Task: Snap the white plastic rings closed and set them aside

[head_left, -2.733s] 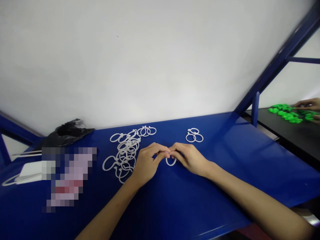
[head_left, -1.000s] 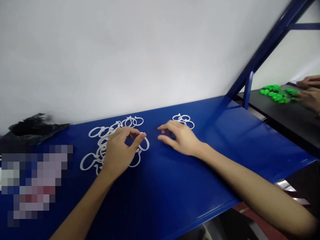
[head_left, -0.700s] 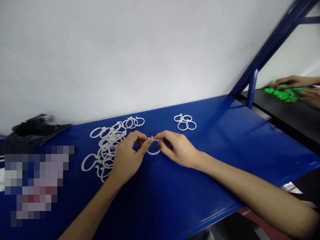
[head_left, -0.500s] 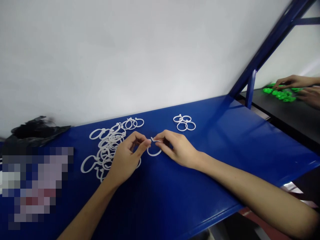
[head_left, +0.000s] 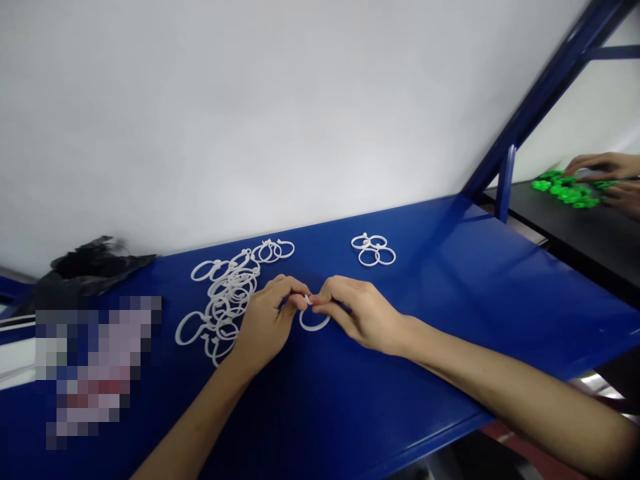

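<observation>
Between my two hands is a white plastic ring (head_left: 315, 328), its lower curve showing below my fingers. My left hand (head_left: 273, 320) pinches one end of it between thumb and forefinger. From the other side my right hand (head_left: 357, 313) grips the opposite end. Both ends meet at my fingertips, where a small white tip sticks up; whether they are joined is hidden. Left of my left hand lies a loose pile of white rings (head_left: 233, 290). Beyond my right hand, several white rings (head_left: 369, 256) lie together in a small cluster.
The blue table (head_left: 425, 267) runs along a pale wall (head_left: 300, 113). A black plastic bag (head_left: 95, 267) and a blurred-out item (head_left: 107, 367) are at the left. Past a blue metal post (head_left: 505, 183), another person's hands (head_left: 613, 167) handle green pieces (head_left: 570, 192) on a black table.
The ring's two ends, apart before with a gap showing, are now together at my fingertips. My hands have drawn closer to each other. The whole view has shifted slightly.
</observation>
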`<state>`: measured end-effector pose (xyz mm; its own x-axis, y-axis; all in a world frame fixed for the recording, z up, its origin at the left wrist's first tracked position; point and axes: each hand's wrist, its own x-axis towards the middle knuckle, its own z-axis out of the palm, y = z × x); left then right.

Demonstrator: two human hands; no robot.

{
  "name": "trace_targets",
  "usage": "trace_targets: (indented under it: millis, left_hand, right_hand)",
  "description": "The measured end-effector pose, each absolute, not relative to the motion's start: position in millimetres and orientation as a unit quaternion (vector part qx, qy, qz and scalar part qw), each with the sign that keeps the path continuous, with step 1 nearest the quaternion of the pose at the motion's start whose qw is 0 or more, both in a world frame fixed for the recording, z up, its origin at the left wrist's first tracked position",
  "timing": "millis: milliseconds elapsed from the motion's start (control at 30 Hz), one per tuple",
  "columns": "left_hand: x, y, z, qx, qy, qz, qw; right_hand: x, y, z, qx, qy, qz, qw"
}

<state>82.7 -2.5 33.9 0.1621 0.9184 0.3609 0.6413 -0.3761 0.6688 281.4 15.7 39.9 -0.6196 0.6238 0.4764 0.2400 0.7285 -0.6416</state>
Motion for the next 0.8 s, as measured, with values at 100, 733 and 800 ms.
trace_targets:
  millis: [100, 733, 800]
  left_hand:
    - [85, -3, 31, 0.759, 0.513, 0.371, 0.148]
    - [40, 6, 45, 0.831, 0.544, 0.084, 0.083]
    - [40, 5, 45, 0.831, 0.541, 0.072, 0.109]
  right_hand:
    - [282, 16, 39, -0.244, -0.859, 0.272, 0.359]
    - [330, 89, 34, -0.613, -0.764, -0.031, 0.198]
    - [333, 93, 32, -0.633, -0.749, -0.037, 0.193]
